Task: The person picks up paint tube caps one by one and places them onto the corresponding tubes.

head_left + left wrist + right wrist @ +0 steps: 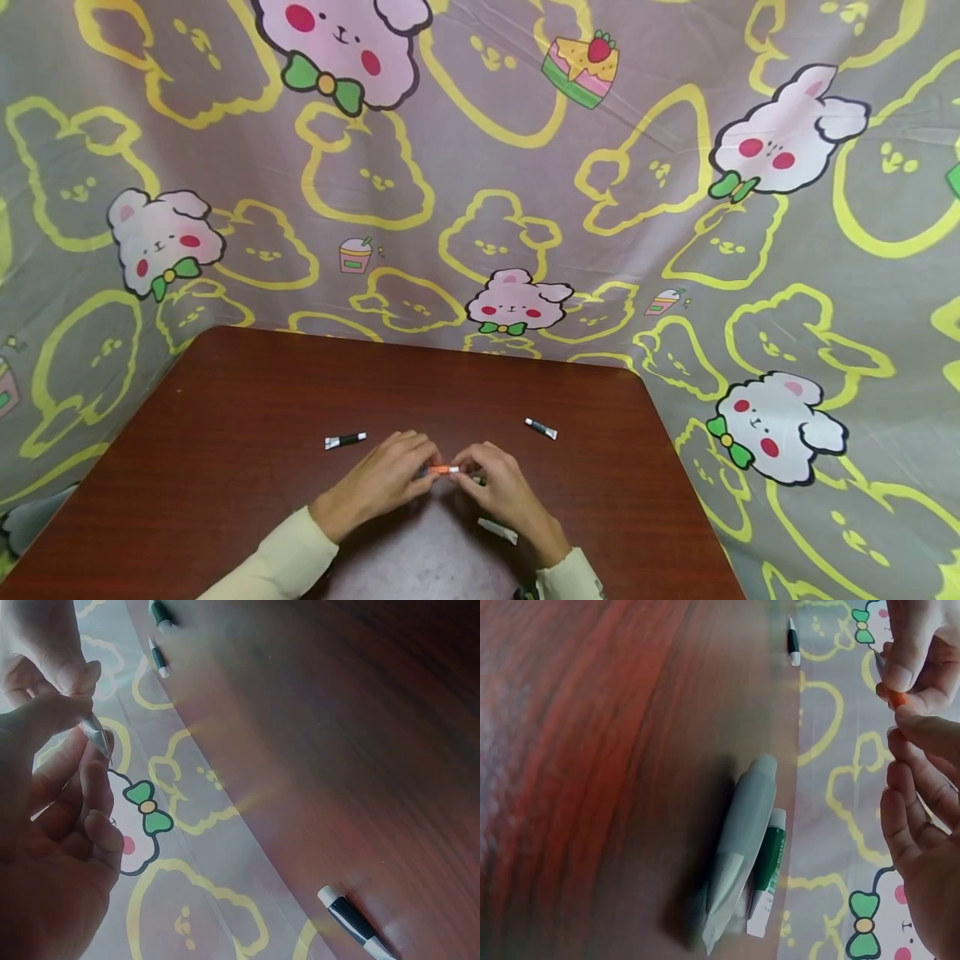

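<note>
In the head view a small orange paint tube with a white cap is held between both hands, above the table. My left hand pinches its tail end; the silver crimp of the tube sticks out between the fingers in the left wrist view. At the other end, the thumb and fingertips of my right hand pinch the cap, which they hide in the right wrist view. Beneath the right hand lie a green tube, mostly covered in the head view, and a larger whitish tube.
On the brown table, a black tube lies left of the left hand. Another dark tube lies beyond the right hand. A patterned cloth hangs around the table's back and sides.
</note>
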Demonstrator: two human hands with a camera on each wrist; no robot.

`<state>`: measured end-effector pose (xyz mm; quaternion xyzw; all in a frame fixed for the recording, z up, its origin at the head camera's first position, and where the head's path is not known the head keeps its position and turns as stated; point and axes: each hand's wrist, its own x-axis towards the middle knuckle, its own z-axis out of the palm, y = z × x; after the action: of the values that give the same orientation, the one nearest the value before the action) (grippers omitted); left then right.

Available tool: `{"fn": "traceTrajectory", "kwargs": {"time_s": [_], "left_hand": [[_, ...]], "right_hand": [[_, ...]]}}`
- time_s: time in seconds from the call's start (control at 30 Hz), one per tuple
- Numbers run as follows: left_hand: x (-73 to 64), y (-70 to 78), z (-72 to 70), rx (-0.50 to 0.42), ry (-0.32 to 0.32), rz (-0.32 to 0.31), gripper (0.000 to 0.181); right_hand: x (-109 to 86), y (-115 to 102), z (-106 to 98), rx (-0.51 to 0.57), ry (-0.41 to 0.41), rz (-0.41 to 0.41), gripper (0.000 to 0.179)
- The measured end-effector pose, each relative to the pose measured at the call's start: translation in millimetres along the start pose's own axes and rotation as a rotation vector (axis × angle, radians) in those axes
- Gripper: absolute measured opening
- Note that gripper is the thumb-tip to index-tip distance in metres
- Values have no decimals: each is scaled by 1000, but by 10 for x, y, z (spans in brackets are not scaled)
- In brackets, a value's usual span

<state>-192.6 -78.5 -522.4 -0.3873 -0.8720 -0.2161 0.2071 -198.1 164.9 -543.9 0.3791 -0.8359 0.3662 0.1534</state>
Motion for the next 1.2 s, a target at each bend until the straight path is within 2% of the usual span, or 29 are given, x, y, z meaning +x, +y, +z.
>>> {"fn": "traceTrajectory", "kwargs": {"time_s": [0.13,0.37,0.53,0.73,0.87,1.03,1.2], "left_hand": [[-8,-5,6,11,5,8,24],[-15,-1,8,-1,-13,-1,21],[-15,5,1,-19,-24,-10,20],[-2,13,-7,-25,-25,5,18],[0,22,-11,-27,-13,16,17],[-9,15,-6,-30,-7,19,18],[-16,-2,7,-30,-5,15,18]], "right_hand": [[5,-16,-14,-28,-18,-16,20],[0,-35,-27,-24,-34,25,12],[-6,-32,-24,-61,-41,33,5],[-9,-26,-24,-79,-47,44,10],[-19,-10,-10,-89,-20,23,14],[-23,3,9,-70,21,4,6],[-19,-5,1,-11,40,-23,18]]}}
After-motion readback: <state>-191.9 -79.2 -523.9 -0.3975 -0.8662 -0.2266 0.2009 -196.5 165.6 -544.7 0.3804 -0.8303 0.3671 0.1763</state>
